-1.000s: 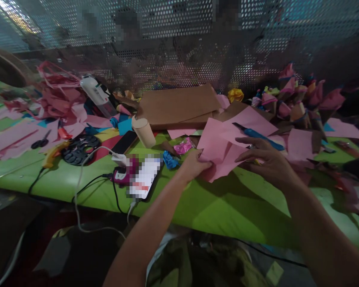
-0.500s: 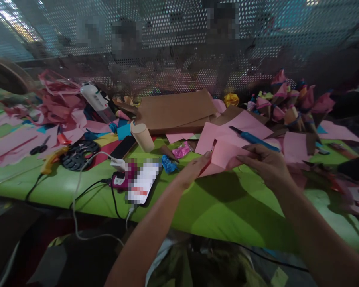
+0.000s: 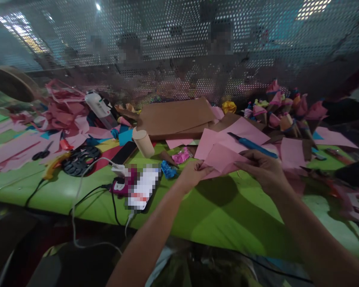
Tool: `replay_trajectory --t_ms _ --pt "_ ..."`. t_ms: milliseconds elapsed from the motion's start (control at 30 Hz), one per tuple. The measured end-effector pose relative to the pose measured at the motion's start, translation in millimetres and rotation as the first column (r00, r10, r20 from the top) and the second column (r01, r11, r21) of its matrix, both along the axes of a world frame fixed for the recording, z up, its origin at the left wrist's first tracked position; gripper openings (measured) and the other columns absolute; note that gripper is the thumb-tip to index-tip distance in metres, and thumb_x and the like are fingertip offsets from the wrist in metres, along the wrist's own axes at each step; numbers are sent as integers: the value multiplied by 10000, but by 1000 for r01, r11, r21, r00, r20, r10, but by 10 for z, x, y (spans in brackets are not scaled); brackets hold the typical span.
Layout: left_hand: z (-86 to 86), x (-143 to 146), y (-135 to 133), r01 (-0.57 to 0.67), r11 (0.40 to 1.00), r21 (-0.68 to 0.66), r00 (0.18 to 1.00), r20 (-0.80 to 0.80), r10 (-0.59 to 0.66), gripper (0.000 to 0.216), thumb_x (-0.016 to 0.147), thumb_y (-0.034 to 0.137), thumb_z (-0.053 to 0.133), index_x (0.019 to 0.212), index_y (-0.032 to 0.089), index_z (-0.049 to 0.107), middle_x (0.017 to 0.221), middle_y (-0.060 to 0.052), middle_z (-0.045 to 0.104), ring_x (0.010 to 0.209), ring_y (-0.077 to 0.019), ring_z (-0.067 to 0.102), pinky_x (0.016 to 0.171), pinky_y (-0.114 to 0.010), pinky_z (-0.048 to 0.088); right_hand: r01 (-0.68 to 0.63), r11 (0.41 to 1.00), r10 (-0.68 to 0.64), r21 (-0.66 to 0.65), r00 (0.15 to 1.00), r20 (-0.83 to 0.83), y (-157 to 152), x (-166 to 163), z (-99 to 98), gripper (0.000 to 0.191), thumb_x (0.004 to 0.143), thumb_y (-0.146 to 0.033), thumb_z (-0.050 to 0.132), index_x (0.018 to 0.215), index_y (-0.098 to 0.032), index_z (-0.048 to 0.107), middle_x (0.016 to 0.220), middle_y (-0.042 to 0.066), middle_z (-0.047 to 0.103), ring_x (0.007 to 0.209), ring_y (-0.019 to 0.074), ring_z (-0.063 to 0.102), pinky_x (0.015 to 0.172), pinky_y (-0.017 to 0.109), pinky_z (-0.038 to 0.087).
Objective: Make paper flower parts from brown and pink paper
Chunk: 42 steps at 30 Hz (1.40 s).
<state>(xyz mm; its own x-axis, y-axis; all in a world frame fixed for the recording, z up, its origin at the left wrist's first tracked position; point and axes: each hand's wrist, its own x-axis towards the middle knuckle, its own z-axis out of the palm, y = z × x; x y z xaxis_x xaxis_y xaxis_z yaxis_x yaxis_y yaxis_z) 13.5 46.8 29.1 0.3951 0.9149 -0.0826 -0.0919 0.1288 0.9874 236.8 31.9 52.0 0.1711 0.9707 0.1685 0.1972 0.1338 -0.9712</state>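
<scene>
Your left hand (image 3: pixel 191 176) pinches the folded pink paper (image 3: pixel 223 158) at its left, your right hand (image 3: pixel 265 171) at its right, above the tabletop (image 3: pixel 203 219), in from the near edge; blue-handled tool (image 3: pixel 254 146) just beyond!

Between the forearms (image 3: pixel 159 223), the green tabletop (image 3: pixel 209 219) offers passage, blocked ahead by the held pink paper (image 3: pixel 224 158).

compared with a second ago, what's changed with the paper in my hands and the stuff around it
The pink paper, spread open and creased before, is now folded over into a smaller, flatter piece. The left hand and right hand have its edges in their fingers; nothing else was visibly picked up or let go. The blue-handled cutter, cardboard tube and crumpled blue wrapper stayed put.
</scene>
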Motion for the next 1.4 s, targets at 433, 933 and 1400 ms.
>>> replay_trajectory --t_ms 433,933,1400 --pt "14 -4 -13 -18 999 38 992 -125 22 214 745 356 779 775 154 715 776 -28 699 763 -182 639 785 -317 475 -31 999 33 -27 998 54 14 71 -35 595 546 -569 908 1034 -267 750 905 24 676 889 217 627 744 352 535" --pt "41 -78 45 -216 973 81 974 -53 220 242 673 208 836 890 158 740 911 -65 759 878 -195 684 843 -324 525 -100 983 105 -155 994 25 -5 38 39 521 536 -684 878 645 -221 667 639 -13 595 593 131 484 537 274 391" --pt "82 151 -99 -127 979 -159 968 197 157 504 604 562 882 819 137 717 861 -84 767 795 -199 716 757 -315 524 -2 989 -33 -149 971 -237 -71 -194 -30 540 474 -669 906 658 -257 610 664 -5 660 593 172 603 550 318 528"
